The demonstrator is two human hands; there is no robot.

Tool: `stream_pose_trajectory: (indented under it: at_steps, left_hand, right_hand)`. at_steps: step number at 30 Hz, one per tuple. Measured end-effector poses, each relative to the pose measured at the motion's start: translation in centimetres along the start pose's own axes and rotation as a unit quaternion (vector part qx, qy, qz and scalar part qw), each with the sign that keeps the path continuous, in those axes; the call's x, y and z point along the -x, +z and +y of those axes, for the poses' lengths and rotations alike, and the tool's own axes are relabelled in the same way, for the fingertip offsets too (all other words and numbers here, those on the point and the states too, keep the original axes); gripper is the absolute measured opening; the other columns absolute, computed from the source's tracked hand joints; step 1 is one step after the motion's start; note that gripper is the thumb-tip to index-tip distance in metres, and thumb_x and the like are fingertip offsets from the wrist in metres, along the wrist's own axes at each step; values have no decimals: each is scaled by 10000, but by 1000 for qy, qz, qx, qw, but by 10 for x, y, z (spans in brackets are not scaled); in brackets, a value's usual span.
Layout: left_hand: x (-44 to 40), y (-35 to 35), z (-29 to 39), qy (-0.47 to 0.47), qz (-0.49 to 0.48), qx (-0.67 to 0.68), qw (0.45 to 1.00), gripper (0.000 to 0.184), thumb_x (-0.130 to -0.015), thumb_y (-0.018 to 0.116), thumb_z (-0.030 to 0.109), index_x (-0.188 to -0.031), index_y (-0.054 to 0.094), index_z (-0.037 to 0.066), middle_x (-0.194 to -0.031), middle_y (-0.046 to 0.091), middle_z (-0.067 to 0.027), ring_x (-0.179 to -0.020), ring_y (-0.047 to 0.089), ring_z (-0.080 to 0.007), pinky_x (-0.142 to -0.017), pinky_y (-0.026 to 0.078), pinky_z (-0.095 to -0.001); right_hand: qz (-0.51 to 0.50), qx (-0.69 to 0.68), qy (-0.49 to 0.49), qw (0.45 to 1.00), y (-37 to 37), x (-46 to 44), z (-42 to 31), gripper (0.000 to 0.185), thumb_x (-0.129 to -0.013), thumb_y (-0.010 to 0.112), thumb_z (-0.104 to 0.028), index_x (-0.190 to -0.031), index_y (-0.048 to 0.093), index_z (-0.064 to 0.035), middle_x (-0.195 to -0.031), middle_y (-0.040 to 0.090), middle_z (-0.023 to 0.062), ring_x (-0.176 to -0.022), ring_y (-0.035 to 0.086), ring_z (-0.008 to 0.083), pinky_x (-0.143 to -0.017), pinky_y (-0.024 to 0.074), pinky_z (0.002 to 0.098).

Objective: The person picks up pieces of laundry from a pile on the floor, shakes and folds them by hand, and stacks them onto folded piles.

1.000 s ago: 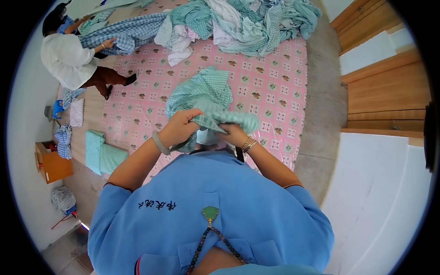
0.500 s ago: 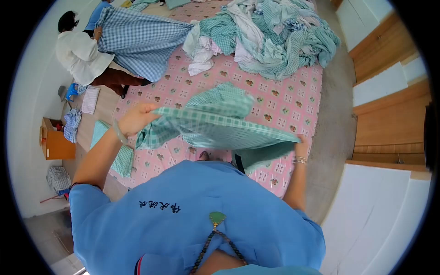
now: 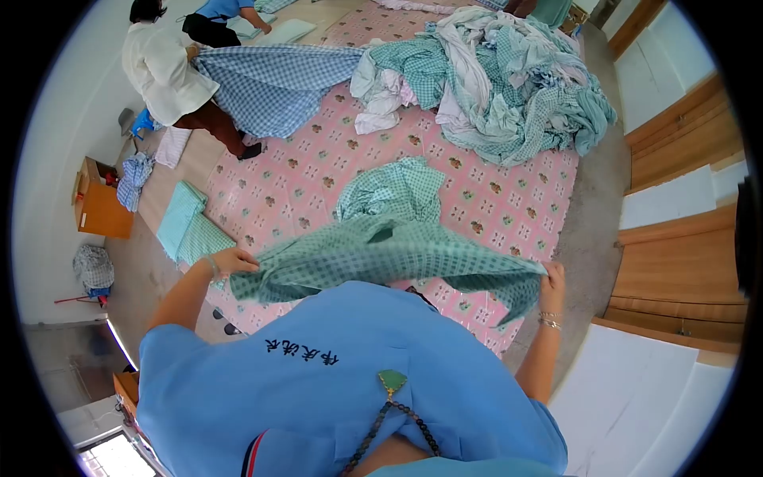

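Note:
A green checked sheet (image 3: 397,253) stretches across in front of my chest, sagging between my hands. My left hand (image 3: 234,261) pinches its left corner, with the fingers closed. At the right end, my right hand (image 3: 551,280) grips the other corner, and a flap of fabric hangs beneath it. Part of the cloth is blurred by motion. Just beyond it, a crumpled green checked bundle (image 3: 397,187) lies on the pink patterned floor covering (image 3: 286,179); whether the two are joined I cannot tell.
A large heap of tangled linen (image 3: 485,87) lies ahead to the right. Folded green cloths (image 3: 191,222) rest at left. A co-worker in white (image 3: 163,71) holds a blue checked sheet (image 3: 270,87); another in blue (image 3: 222,16) bends behind. Wooden cabinets (image 3: 675,262) line the right wall.
Both hands have come lower and closer to my body, pulling the green sheet straighter. My view has shifted slightly, and the co-worker's blue sheet hangs lower and more stretched out.

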State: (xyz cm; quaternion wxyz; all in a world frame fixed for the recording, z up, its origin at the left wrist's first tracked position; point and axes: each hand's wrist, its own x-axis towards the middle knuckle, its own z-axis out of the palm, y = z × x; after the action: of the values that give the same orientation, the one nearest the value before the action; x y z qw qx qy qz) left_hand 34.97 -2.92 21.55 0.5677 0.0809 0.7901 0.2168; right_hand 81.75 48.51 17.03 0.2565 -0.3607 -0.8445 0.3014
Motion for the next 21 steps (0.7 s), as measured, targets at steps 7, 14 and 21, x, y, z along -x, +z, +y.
stream_pose_trajectory:
  at_steps: [7, 14, 21]
  left_hand:
    - [-66, 17, 113, 405, 206, -109, 884, 194, -753, 483, 139, -890, 552, 21, -834, 572, -103, -786, 546, -199, -708, 438, -311]
    - [3, 142, 206, 603, -115, -219, 758, 131, -672, 527, 6, -787, 550, 64, -749, 509, -67, -723, 506, -203, -628, 408, -309]
    - [-7, 167, 193, 461, -4, -92, 883, 248, -695, 548, 38, -937, 498, 53, -800, 538, -88, -718, 530, -205, -639, 420, -312]
  right_hand:
    - [-254, -180, -224, 923, 142, -28, -167, 319, -708, 515, -35, -1025, 529, -69, -831, 589, 148, -726, 579, 288, -636, 462, 340]
    - [-361, -105, -136, 916, 135, -36, -236, 431, -662, 594, -91, -1073, 467, -125, -611, 538, 131, -566, 540, 329, -518, 427, 404]
    - [-269, -68, -197, 940, 153, -7, -232, 224, -706, 561, -179, -911, 533, -94, -597, 545, 146, -573, 543, 326, -526, 427, 399]
